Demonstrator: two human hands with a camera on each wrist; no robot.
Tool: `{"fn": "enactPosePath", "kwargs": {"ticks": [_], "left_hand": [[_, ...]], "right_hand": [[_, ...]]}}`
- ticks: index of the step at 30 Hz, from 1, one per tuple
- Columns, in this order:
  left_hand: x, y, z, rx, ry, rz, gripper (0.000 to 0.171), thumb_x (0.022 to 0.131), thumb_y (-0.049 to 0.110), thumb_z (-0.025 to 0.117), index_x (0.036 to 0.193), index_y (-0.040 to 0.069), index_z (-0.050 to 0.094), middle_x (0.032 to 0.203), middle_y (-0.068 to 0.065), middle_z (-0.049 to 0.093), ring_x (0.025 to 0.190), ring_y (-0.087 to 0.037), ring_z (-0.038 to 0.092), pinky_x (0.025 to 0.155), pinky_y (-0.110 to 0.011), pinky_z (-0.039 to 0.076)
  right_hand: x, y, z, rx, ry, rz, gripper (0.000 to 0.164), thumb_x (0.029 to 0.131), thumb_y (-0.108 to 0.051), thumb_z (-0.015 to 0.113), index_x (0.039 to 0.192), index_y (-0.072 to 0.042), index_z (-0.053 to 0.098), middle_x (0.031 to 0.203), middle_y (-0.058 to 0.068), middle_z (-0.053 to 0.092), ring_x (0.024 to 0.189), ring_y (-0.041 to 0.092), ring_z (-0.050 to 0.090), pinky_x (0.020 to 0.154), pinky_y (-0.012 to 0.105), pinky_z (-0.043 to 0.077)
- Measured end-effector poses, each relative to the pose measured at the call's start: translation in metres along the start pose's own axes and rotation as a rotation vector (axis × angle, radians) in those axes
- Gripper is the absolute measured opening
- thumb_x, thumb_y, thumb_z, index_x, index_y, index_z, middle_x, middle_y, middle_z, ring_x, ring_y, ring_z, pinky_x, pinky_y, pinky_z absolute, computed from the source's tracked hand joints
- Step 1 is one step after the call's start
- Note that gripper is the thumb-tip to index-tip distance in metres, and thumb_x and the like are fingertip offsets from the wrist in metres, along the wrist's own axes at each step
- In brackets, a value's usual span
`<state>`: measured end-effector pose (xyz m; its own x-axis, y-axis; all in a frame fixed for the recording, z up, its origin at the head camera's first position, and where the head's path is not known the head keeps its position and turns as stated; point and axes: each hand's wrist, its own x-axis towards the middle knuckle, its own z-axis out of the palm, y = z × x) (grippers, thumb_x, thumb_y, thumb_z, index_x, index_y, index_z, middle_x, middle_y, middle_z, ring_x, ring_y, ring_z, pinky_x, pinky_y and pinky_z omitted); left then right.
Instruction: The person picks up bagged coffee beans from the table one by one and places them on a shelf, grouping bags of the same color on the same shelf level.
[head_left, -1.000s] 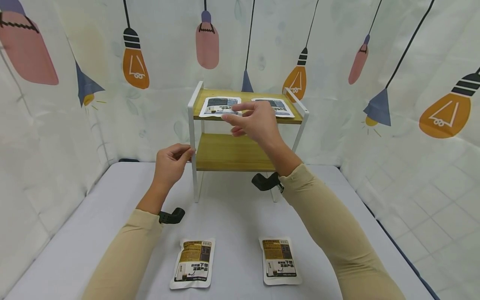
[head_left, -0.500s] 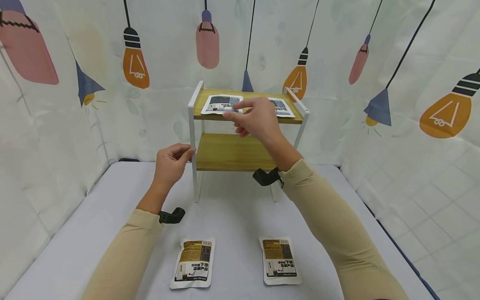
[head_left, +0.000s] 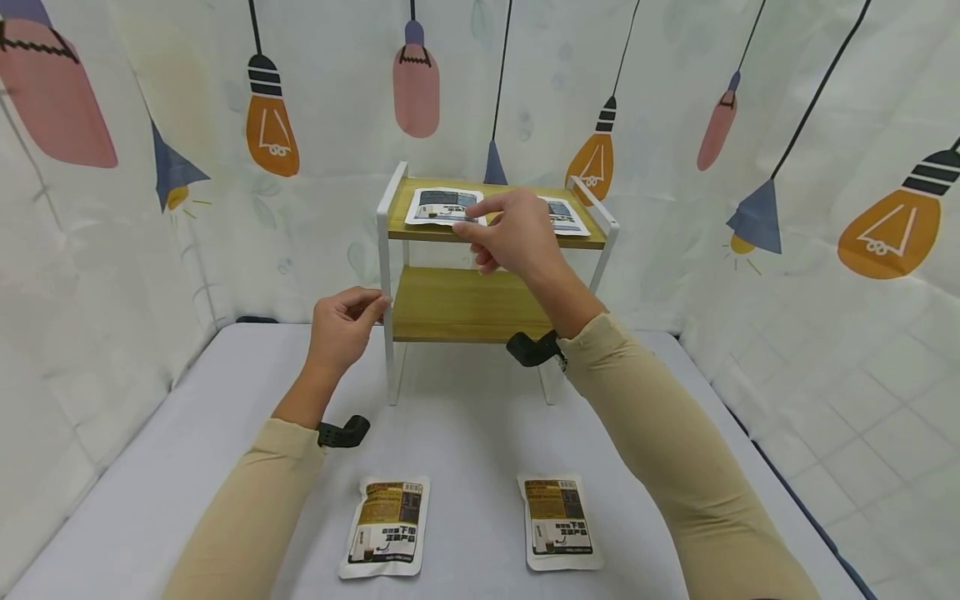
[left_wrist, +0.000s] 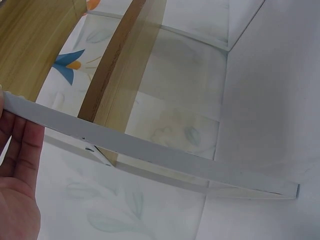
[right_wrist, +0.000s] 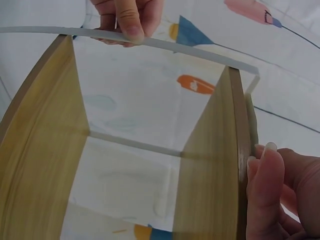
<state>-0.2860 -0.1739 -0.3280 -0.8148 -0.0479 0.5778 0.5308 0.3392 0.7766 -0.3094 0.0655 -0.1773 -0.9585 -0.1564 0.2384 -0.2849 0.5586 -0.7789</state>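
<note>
A small two-tier rack (head_left: 471, 304) with wooden boards and a white frame stands on the table. My left hand (head_left: 341, 329) pinches its left front leg (left_wrist: 150, 152) between thumb and fingers. Up at the top board, my right hand (head_left: 517, 233) has thumb and index finger at the right edge of a flat white pouch (head_left: 442, 205) with a blue-grey label, pinching it. The pouch lies near the board's left side. Beside it on the right lies a second similar pouch (head_left: 566, 217), partly hidden by my right hand. In the right wrist view, the pouch's edge (right_wrist: 253, 117) shows beyond the board.
Two white pouches with brown-gold labels lie on the white table in front: a left one (head_left: 386, 529) and a right one (head_left: 559, 523). The rack's lower board (head_left: 468, 304) is below my right hand. A printed cloth wall (head_left: 322, 225) stands behind the rack.
My right hand and the left pouch on the top board have shifted slightly back and to the right. My left hand stays on the rack's leg.
</note>
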Motion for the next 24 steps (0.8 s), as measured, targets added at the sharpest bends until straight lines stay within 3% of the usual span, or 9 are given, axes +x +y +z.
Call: {"fn": "enactPosePath", "kwargs": {"ticks": [17, 24], "left_hand": [[-0.0007, -0.0019, 0.0004, 0.011, 0.005, 0.014, 0.02, 0.098, 0.004, 0.068, 0.111, -0.011, 0.073, 0.102, -0.032, 0.072, 0.075, -0.004, 0.069, 0.075, -0.014, 0.059], [0.0016, -0.0083, 0.0009, 0.014, 0.005, -0.01, 0.021, 0.098, 0.005, 0.068, 0.112, -0.011, 0.072, 0.104, -0.03, 0.072, 0.076, -0.003, 0.068, 0.076, -0.016, 0.06]], "right_hand": [[-0.0034, 0.0008, 0.0033, -0.06, 0.044, -0.042, 0.036, 0.091, -0.032, 0.079, 0.123, -0.016, 0.076, 0.073, 0.011, 0.07, 0.057, 0.021, 0.069, 0.058, 0.03, 0.062], [-0.009, 0.0047, 0.0042, -0.016, 0.075, -0.081, 0.038, 0.09, -0.03, 0.08, 0.125, -0.016, 0.075, 0.079, 0.014, 0.075, 0.06, 0.02, 0.071, 0.059, 0.029, 0.062]]}}
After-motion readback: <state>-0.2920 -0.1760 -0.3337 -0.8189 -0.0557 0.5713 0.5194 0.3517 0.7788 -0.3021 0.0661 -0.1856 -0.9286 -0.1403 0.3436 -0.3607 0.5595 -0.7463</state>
